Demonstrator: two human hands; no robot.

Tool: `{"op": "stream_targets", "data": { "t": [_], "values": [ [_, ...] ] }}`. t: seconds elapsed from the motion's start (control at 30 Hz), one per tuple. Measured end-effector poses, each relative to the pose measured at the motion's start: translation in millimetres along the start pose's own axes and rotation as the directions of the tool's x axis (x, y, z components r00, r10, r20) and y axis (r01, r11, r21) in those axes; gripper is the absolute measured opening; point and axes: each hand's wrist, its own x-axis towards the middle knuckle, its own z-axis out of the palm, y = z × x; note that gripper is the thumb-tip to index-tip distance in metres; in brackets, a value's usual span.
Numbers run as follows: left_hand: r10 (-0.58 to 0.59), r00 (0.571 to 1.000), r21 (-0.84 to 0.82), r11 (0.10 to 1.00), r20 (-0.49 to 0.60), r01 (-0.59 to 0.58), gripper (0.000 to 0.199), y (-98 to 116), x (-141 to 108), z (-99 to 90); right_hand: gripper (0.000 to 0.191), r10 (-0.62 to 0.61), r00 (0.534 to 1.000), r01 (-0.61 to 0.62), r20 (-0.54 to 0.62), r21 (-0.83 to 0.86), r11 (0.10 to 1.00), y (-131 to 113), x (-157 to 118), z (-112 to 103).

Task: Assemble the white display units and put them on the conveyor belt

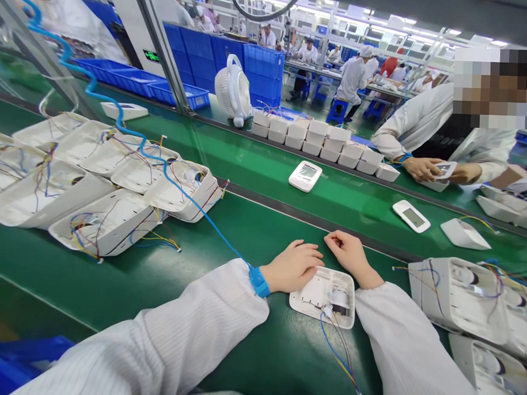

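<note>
A white plastic housing half (309, 305) lies open side up on the green bench in front of me. Inside it sit a small motor-like part (340, 298) and loose coloured wires that trail toward me. My left hand (291, 267) is at the housing's upper left edge, palm down with fingers stretched and slightly apart. A blue wrist strap (259, 282) with a coiled cord is on that wrist. My right hand (350, 258) is just beyond the housing's upper right edge, fingers curled in; whether anything is inside them is hidden.
Stacked housings with wires (102, 215) stand at left, more housings (463, 291) at right. Display units (306, 176) lie on the green belt (256, 162) ahead. Across it a co-worker's hands (424, 168) hold a unit. A fan (233, 93) and blue bins (263, 68) stand behind.
</note>
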Motion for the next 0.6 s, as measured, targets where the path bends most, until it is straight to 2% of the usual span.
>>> {"op": "stream_targets", "data": {
  "t": [0.23, 0.6],
  "values": [
    [-0.009, 1.000, 0.003, 1.000, -0.007, 0.009, 0.031, 0.0, -1.2, 2.0, 0.039, -0.010, 1.000, 0.010, 0.009, -0.026, 1.000, 2.5, 0.5, 0.3],
    [-0.008, 1.000, 0.017, 1.000, -0.010, 0.008, 0.030, 1.4, -1.1, 1.1, 0.029, -0.058, 0.998, 0.058, -0.004, -0.038, 0.998, 8.4, 0.7, 2.1]
  ]
}}
